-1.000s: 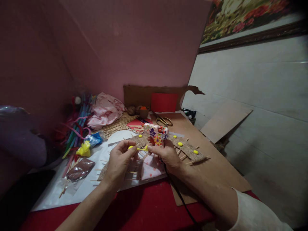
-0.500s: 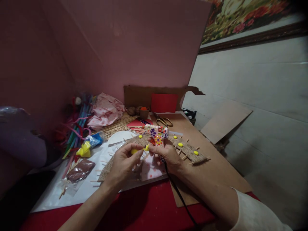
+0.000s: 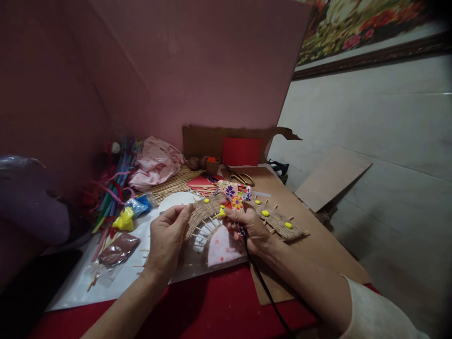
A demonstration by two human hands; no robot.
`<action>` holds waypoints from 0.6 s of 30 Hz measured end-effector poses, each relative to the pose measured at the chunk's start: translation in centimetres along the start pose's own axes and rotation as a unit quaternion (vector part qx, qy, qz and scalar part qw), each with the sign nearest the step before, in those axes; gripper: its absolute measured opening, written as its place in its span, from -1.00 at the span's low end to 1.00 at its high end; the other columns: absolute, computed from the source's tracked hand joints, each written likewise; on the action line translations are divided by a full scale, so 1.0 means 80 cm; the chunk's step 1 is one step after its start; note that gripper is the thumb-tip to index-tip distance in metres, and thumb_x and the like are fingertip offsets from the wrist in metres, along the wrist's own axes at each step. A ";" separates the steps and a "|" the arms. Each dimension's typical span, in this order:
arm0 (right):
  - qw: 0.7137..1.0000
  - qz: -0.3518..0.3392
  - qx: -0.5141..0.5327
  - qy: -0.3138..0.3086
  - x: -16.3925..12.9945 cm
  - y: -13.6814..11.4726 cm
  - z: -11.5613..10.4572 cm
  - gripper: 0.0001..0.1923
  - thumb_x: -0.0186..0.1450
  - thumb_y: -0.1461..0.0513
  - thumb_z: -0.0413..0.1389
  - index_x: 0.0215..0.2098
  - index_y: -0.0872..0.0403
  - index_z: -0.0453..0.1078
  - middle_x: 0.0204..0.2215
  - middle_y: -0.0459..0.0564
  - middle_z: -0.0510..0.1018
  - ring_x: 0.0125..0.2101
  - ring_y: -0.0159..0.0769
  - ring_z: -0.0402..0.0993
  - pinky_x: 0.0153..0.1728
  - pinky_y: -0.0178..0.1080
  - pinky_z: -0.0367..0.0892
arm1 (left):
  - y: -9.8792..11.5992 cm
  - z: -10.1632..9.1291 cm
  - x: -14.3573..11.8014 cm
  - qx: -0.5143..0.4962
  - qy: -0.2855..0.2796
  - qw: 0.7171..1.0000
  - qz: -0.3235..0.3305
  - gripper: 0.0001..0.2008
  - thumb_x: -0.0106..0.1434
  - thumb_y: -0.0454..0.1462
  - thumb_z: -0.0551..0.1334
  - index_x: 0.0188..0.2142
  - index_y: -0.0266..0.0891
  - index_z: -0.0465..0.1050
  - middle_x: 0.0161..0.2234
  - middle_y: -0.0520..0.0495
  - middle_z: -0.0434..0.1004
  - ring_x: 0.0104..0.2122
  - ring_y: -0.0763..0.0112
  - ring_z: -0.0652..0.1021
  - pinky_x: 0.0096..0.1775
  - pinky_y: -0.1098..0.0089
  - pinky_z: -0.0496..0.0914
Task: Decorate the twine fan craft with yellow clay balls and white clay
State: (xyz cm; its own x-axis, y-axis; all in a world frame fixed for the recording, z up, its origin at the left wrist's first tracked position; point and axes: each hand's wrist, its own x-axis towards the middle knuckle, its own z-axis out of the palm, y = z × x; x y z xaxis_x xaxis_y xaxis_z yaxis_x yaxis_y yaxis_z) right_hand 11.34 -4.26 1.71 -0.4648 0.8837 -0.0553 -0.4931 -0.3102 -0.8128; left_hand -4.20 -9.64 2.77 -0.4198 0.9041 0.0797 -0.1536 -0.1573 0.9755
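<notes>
The right hand (image 3: pixel 249 226) grips the glue gun (image 3: pixel 235 194) over the woven arch (image 3: pixel 278 221). The left hand (image 3: pixel 165 238) pinches the arch's left edge, just beside the gun.

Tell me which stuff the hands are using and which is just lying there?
In use: left hand, right hand, flowery glue gun, twine arch, small yellow piece.
Lying about: scissors, pipe cleaners, pink cloth, skewers.

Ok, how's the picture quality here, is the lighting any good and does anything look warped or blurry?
Head view: dim, warm light, brightest around the glue gun and both hands; the left edge falls into shadow, where a purple shape is blurred; wide-lens distortion bends the wall lines and picture frame; no glare.
</notes>
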 end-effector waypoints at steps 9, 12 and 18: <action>0.994 0.007 -0.102 -0.027 -0.002 0.007 -0.007 -0.69 0.00 0.17 0.32 -0.36 0.15 0.39 -0.67 -0.19 0.37 -0.74 -0.55 0.18 -0.82 -0.49 0.08 | -0.014 0.004 -0.004 0.064 -0.180 0.982 0.005 -0.66 -0.01 -0.23 0.38 -0.18 -0.16 0.58 -0.27 -0.11 0.62 -0.25 0.35 0.55 -0.21 0.40 0.42; 0.990 0.016 -0.131 -0.045 -0.004 0.007 -0.008 -0.67 0.01 0.15 0.32 -0.32 0.14 0.40 -0.65 -0.18 0.39 -0.74 -0.53 0.19 -0.82 -0.48 0.11 | -0.014 0.002 -0.003 0.074 -0.188 0.979 0.003 -0.72 -0.02 -0.25 0.39 -0.25 -0.21 0.60 -0.29 -0.13 0.62 -0.27 0.36 0.55 -0.21 0.42 0.42; 0.986 -0.005 -0.149 -0.081 -0.007 0.003 -0.001 -0.67 0.11 0.05 0.23 -0.51 0.18 0.40 -0.71 -0.12 0.39 -0.77 -0.55 0.18 -0.85 -0.50 0.04 | -0.017 -0.003 0.001 -0.046 -0.176 0.979 -0.088 -0.77 0.10 -0.13 0.30 -0.46 -0.27 0.43 -0.64 0.08 0.40 -0.75 0.70 0.21 -0.72 0.63 0.05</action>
State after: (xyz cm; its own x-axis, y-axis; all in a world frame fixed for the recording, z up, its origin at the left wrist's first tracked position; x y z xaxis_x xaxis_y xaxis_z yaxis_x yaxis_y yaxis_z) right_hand 11.54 -4.78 1.48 -0.5840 0.8113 0.0266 -0.2715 -0.1644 -0.9483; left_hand -4.20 -9.46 1.42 -0.0468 0.9989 -0.0063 -0.2829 -0.0072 0.9591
